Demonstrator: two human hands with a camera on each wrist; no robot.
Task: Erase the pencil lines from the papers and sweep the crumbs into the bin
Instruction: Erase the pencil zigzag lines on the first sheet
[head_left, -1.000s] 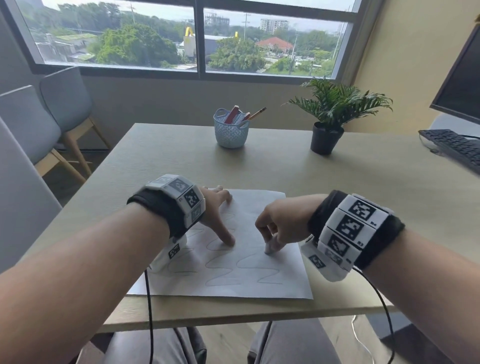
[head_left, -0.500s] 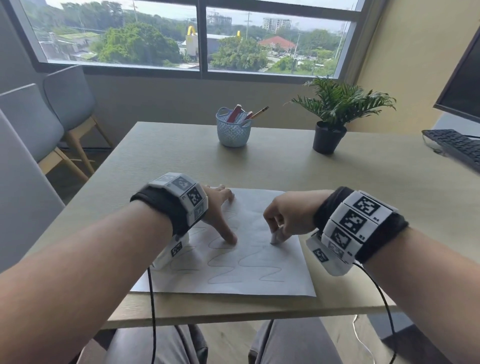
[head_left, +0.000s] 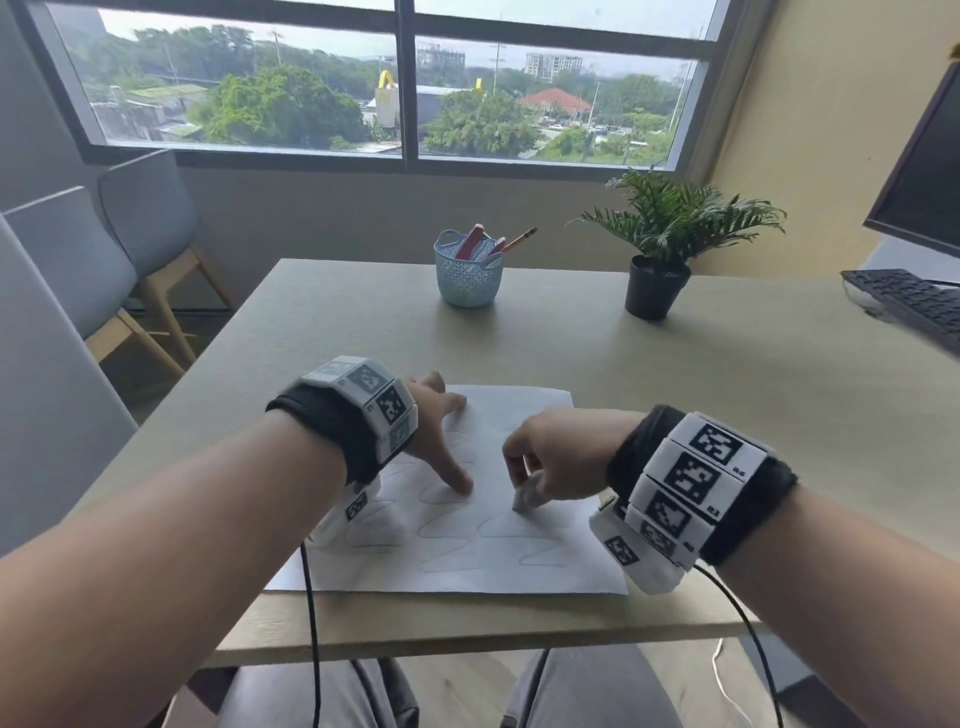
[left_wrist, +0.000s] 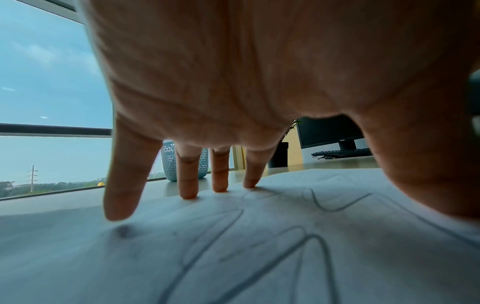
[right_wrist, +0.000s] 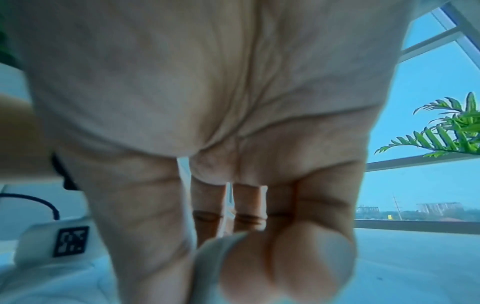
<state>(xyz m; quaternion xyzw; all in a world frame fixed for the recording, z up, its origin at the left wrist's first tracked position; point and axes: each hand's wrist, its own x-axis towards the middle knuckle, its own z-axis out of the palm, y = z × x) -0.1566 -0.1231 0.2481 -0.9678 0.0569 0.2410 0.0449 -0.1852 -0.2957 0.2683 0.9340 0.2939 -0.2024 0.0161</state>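
A white paper (head_left: 540, 415) with wavy pencil lines (head_left: 498, 535) lies at the near edge of the table (head_left: 571, 338). My left hand (head_left: 441, 441) is spread flat on the paper's left part, fingertips (left_wrist: 187, 191) pressing the sheet (left_wrist: 285, 257). My right hand (head_left: 550, 457) pinches a white eraser (head_left: 524, 498) whose tip touches the paper near its middle. In the right wrist view the eraser (right_wrist: 210, 267) sits between thumb and curled fingers (right_wrist: 298, 257). No bin shows, and I cannot make out crumbs.
A light blue basket (head_left: 469, 275) with pencils stands at the table's far middle. A potted plant (head_left: 657, 260) is to its right. A keyboard (head_left: 914, 306) and monitor (head_left: 924, 176) are at far right. Grey chairs (head_left: 104, 249) stand left of the table.
My right hand moved the eraser up the paper away from me and back towards me, rubbing. My left hand stayed pressed on the sheet.
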